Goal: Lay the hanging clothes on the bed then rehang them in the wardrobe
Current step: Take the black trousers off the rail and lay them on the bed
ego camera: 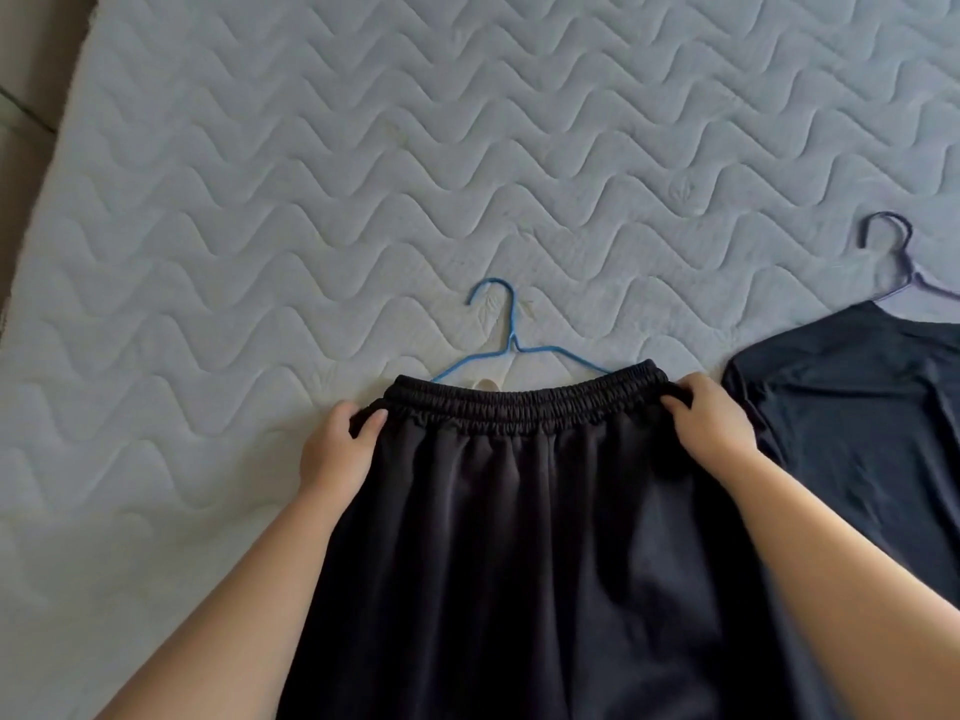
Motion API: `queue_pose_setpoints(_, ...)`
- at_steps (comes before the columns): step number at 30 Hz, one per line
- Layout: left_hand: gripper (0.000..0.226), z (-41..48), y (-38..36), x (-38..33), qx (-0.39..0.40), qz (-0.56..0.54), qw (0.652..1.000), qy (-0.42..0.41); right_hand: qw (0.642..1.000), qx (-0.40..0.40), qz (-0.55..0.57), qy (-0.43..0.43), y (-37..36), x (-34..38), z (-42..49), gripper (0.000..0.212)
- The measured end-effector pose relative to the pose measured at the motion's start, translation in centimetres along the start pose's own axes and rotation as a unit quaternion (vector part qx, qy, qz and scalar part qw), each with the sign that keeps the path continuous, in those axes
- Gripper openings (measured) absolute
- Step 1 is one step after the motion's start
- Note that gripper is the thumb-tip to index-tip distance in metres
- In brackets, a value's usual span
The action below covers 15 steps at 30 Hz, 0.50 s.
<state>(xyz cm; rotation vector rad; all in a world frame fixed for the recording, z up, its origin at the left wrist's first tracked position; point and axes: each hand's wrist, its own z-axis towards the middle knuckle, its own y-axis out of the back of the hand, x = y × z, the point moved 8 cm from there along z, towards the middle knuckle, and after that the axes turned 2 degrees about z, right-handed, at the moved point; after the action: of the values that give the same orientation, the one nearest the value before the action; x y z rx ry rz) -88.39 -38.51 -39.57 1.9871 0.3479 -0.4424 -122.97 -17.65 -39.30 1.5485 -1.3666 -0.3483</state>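
A black garment with an elastic waistband (524, 537) lies flat on the bed, its waistband toward the far side. A blue wire hanger (511, 335) sticks out from under the waistband, its hook pointing away from me. My left hand (337, 444) pinches the left end of the waistband. At the right end, my right hand (711, 423) grips the band with curled fingers. A dark navy top (857, 423) on a purple wire hanger (901, 257) lies to the right, partly cut off by the frame edge.
The bed is a pale quilted mattress (363, 174) with a wavy stitch pattern, bare across its far and left parts. Its left edge meets a beige floor (31, 70) at the upper left corner.
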Motion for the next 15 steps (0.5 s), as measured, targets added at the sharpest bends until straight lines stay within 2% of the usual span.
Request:
queue_pose_setpoints(3,0.034,-1.4,1.0,-0.5,0.019,0.01,1.0,0.009,0.999,0.031,-0.033,0.002,0.6,0.7,-2.0,0.037)
queue_pose_setpoints(6,0.039,-4.2,4.2,-0.2,-0.021,0.044,0.999,0.026,0.999,0.022,-0.047,0.018,2.2,0.3,-5.7,0.047)
queue_pose_setpoints(9,0.038,-9.9,7.2,0.3,-0.052,-0.055,0.996,0.041,1.0,0.009,-0.005,0.013,3.3,-2.1,-10.7,0.047)
queue_pose_setpoints(15,0.015,-24.0,8.3,2.8,-0.018,-0.181,0.98,0.083,0.995,0.012,0.091,-0.041,3.0,-10.1,-22.6,0.041)
